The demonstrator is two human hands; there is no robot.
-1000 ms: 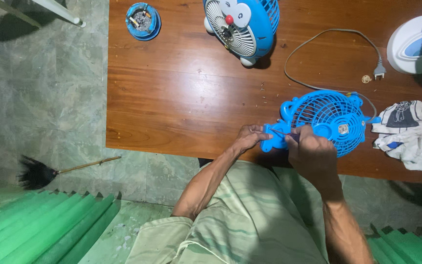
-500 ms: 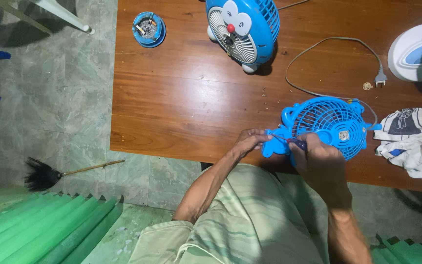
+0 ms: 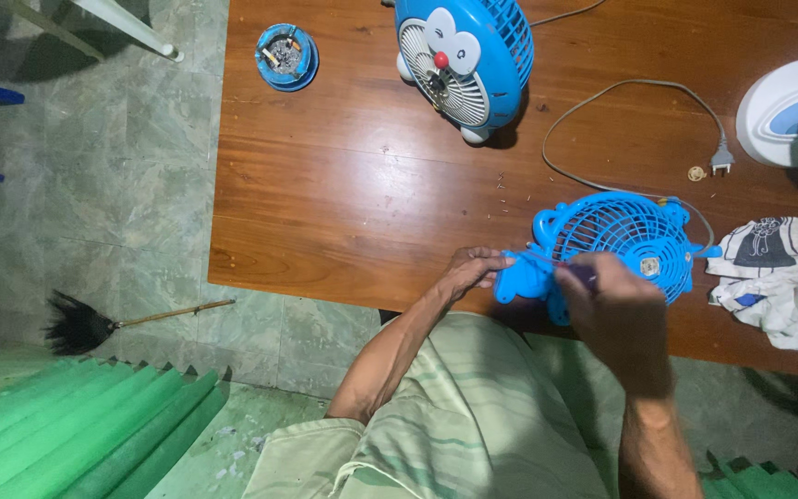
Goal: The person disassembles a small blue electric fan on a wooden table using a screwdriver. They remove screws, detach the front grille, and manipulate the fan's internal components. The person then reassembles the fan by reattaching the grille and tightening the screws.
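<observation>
A blue plastic fan grille (image 3: 625, 242) lies flat on the wooden table (image 3: 344, 185) near its front edge. My left hand (image 3: 475, 270) grips the grille's left foot. My right hand (image 3: 616, 310) is closed around a thin tool with a dark handle, its tip at the grille's lower left edge. A grey power cord (image 3: 602, 102) with a plug runs from the grille across the table.
A blue cartoon-faced fan (image 3: 464, 60) stands at the back. A blue round ashtray (image 3: 286, 55) sits at the table's far left corner, a white and blue fan base (image 3: 791, 115) at right, a white cloth (image 3: 778, 277) beside the grille. A black hand broom (image 3: 94, 323) lies on the tiled floor.
The view has shifted slightly. My hands stay on the grille; the right hand with the tool has moved a little along the grille's lower left edge.
</observation>
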